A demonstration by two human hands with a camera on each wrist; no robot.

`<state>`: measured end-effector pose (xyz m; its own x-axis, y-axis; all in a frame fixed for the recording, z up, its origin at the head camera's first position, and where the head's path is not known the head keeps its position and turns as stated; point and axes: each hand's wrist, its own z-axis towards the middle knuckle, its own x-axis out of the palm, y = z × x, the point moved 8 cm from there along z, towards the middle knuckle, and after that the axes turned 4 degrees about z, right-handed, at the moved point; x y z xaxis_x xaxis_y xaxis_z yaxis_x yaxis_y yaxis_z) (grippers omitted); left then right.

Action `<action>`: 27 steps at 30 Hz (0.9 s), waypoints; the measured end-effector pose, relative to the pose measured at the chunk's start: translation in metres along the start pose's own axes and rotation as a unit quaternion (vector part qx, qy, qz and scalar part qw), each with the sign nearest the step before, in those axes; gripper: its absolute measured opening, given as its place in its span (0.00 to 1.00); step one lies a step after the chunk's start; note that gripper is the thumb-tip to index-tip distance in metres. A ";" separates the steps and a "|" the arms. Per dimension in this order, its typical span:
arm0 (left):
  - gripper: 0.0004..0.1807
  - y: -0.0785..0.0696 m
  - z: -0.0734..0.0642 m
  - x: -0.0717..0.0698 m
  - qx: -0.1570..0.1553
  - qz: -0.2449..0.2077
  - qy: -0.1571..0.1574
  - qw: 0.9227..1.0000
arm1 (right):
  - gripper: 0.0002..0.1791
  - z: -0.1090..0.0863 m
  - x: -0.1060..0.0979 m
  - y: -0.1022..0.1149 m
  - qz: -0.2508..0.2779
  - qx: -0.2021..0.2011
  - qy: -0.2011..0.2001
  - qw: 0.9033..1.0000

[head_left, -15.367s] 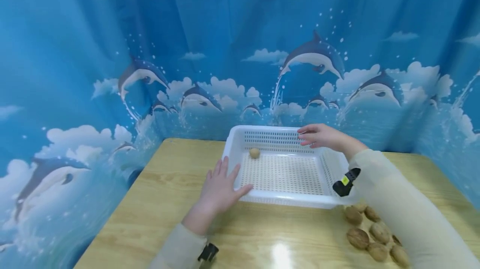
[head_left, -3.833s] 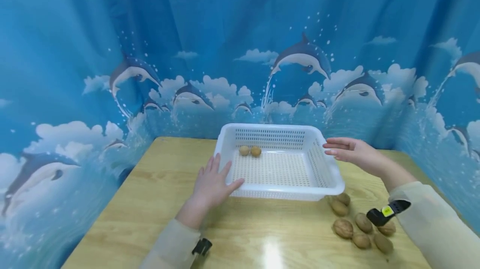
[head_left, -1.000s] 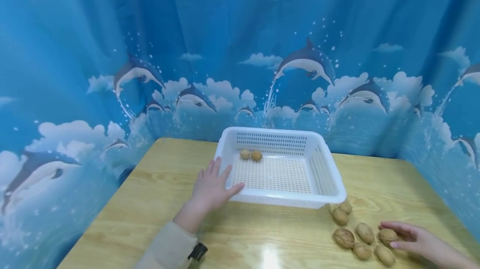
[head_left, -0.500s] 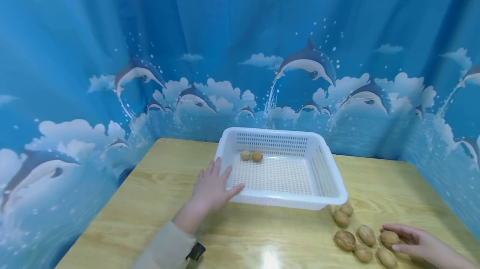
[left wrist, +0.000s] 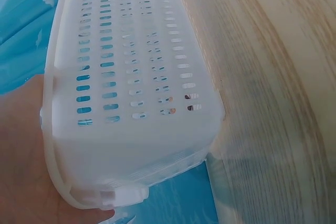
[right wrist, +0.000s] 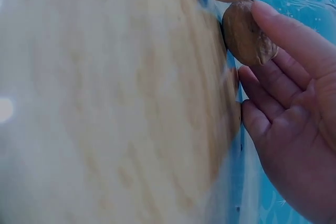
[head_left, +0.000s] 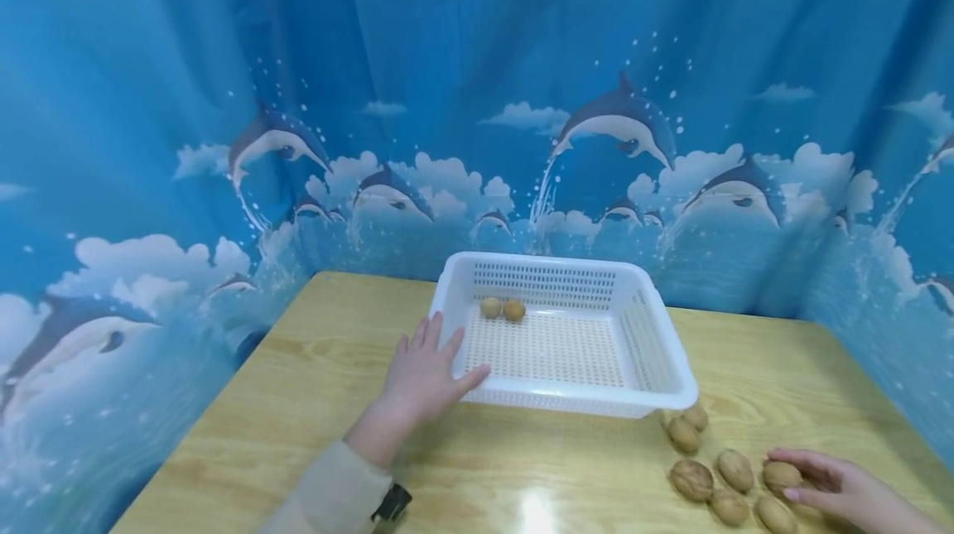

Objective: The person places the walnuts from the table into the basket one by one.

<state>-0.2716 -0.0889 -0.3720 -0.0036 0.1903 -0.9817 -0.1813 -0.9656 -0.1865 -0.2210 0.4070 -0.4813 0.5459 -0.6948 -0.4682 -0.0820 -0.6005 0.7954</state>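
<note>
A white perforated plastic basket [head_left: 555, 393] stands on the wooden table with two walnuts [head_left: 513, 310] in its back left part. My left hand [head_left: 423, 370], fingers spread and straight, rests on the rim at the basket's left front corner. At the lower right of the head view my right hand [head_left: 845, 491] pinches a walnut [head_left: 782, 478] between thumb and fingers. The right wrist view shows the thumb on one side of that walnut [right wrist: 245, 35] and fingers behind it. Several more walnuts [head_left: 691, 480] lie just left of this hand on the table.
The wooden table [head_left: 313, 368] ends at the back against a blue dolphin-print curtain [head_left: 447, 103], which also rises along both sides. Two of the loose walnuts [head_left: 683, 435] lie close to the basket's right front corner.
Two walnuts are in the basket now, where the oldest frame showed one. My right hand has come from beside the basket down to the loose walnuts. The left hand stays on the rim.
</note>
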 end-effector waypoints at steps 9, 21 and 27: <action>0.45 -0.002 0.002 0.004 0.002 -0.015 0.004 1.000 | 0.34 -0.003 -0.012 -0.007 0.027 0.081 -0.075 0.994; 0.45 -0.001 0.003 0.003 0.009 -0.005 -0.001 1.000 | 0.36 -0.004 -0.018 0.042 0.009 0.038 -0.145 0.989; 0.45 0.000 0.001 0.003 0.005 -0.002 0.000 1.000 | 0.35 0.000 -0.021 0.069 0.002 -0.006 -0.167 0.986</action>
<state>-0.2723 -0.0882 -0.3750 -0.0035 0.1941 -0.9810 -0.1910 -0.9631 -0.1899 -0.2375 0.3801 -0.4167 0.2400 -0.7900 -0.5642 -0.0717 -0.5940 0.8013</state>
